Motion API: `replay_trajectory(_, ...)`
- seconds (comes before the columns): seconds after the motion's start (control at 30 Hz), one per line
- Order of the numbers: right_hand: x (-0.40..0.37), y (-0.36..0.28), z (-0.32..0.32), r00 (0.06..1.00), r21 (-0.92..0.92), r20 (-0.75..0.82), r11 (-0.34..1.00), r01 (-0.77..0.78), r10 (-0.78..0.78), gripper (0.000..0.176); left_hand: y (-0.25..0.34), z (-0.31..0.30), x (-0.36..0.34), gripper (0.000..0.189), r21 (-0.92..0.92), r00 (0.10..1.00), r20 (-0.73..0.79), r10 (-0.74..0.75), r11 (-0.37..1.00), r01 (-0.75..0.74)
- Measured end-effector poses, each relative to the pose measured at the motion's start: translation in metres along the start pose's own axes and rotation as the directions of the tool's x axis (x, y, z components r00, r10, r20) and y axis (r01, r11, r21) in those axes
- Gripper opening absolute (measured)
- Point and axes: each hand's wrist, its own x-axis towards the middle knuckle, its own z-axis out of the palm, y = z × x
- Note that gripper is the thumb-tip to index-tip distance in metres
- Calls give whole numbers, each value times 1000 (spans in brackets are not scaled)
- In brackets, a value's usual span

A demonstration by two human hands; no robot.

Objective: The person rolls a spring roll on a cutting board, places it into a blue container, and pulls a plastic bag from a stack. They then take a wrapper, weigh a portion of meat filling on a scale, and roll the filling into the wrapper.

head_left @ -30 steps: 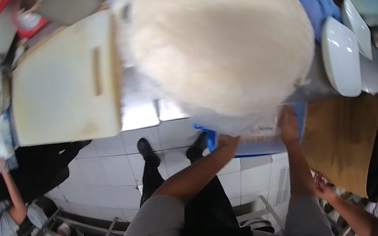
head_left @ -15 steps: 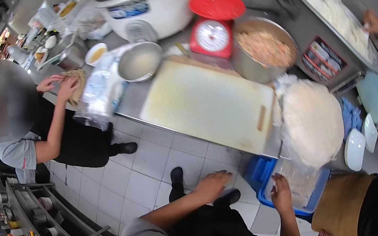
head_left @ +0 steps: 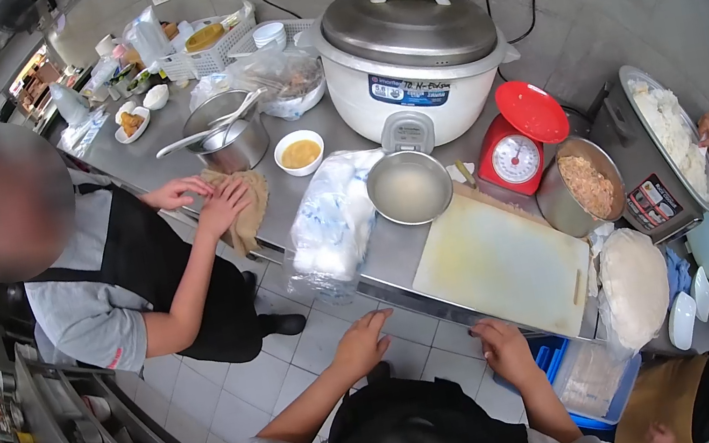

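My left hand (head_left: 364,345) is held in the air before the counter, its fingers stretched out and nothing in it. My right hand (head_left: 502,349) hovers near the counter's front edge with loosely bent fingers and nothing visible in them. Closest to both is a white cutting board (head_left: 499,262) with a bare, yellowish-stained top. Beyond its left end stands a metal bowl (head_left: 410,187) of cloudy liquid. A red dial scale (head_left: 514,157) and a metal pot of orange-pink minced filling (head_left: 588,185) stand behind the board. At its right sits a large pale dough-like mass (head_left: 636,286) in plastic.
A co-worker at left rests both hands on a brown cloth (head_left: 246,210). Plastic bags (head_left: 336,215) lie beside it. A large rice cooker (head_left: 407,60) stands at the back. Another person at right reaches to a tray of white food (head_left: 671,132). A blue bin (head_left: 591,379) sits below.
My view has swung up and left, showing more of the counter and wall. My hands have shifted relative to the board, and both remain without anything in them.
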Motion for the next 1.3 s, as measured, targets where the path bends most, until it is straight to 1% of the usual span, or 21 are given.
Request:
replay_trajectory(0.1,1,8,-2,997,-27,-70,1000,12,-13,41,11,-6,13,47,-39,1000,-12,27,999,-27)
replay_trajectory(0.13,2,12,-5,996,-35,-92,999,10,-13,41,15,-5,18,46,-67,999,-41,35,997,-38)
replay_trajectory(0.2,-6,17,-16,992,-45,-125,999,-25,19,41,24,1,22,45,-134,996,-65,63,988,-71)
replay_trajectory(0.3,-12,22,-40,982,-34,-173,995,-89,81,42,48,4,32,39,-125,985,-120,127,982,-142)
replay_trajectory(0.37,-14,28,-52,971,6,-214,994,-110,109,41,60,10,38,37,-185,982,-147,119,972,-146)
replay_trajectory(0.47,-20,46,-67,959,46,-236,987,-152,159,41,72,19,49,33,-194,967,-208,147,963,-188)
replay_trajectory(0.57,-21,62,-83,929,40,-322,983,-182,185,39,77,22,60,31,-162,958,-240,154,967,-196)
replay_trajectory(0.63,-25,77,-96,890,-49,-420,975,-216,176,33,81,20,64,29,-148,963,-233,138,973,-176)
replay_trajectory(0.67,-30,79,-100,847,74,-449,957,-281,284,31,82,19,63,29,-150,966,-225,129,975,-165)
replay_trajectory(0.73,-19,89,-116,727,293,-517,891,-346,453,27,80,15,76,28,-174,961,-237,142,967,-186)
replay_trajectory(0.83,9,105,-135,723,87,-642,961,-264,257,24,76,7,97,28,-198,954,-245,172,955,-223)
replay_trajectory(0.9,42,121,-157,633,187,-725,962,-199,272,26,72,6,106,26,-196,954,-233,189,952,-237)
replay_trajectory(0.97,78,148,-184,581,276,-709,916,-292,399,31,67,9,118,26,-180,942,-243,232,943,-279)
replay_trajectory(1.03,106,204,-198,686,40,-598,870,-492,415,47,59,16,130,28,-156,925,-259,279,933,-325)
replay_trajectory(1.07,120,203,-206,736,-48,-441,805,-591,514,54,54,23,136,29,-141,914,-269,304,926,-350)
replay_trajectory(1.1,136,196,-214,743,-156,-275,734,-661,610,62,53,26,140,30,-126,902,-282,327,920,-372)
replay_trajectory(1.13,148,192,-220,707,-279,-108,661,-696,699,69,54,28,144,32,-137,911,-275,308,925,-354)
replay_trajectory(1.17,149,212,-214,768,-298,-81,720,-627,635,77,55,31,146,34,-147,919,-269,288,931,-334)
replay_trajectory(1.27,164,217,-206,790,-474,-20,690,-547,613,86,55,36,151,39,-184,937,-269,221,943,-276)
replay_trajectory(1.3,169,217,-205,803,-485,-16,698,-527,595,84,55,37,151,41,-199,944,-267,195,947,-252)
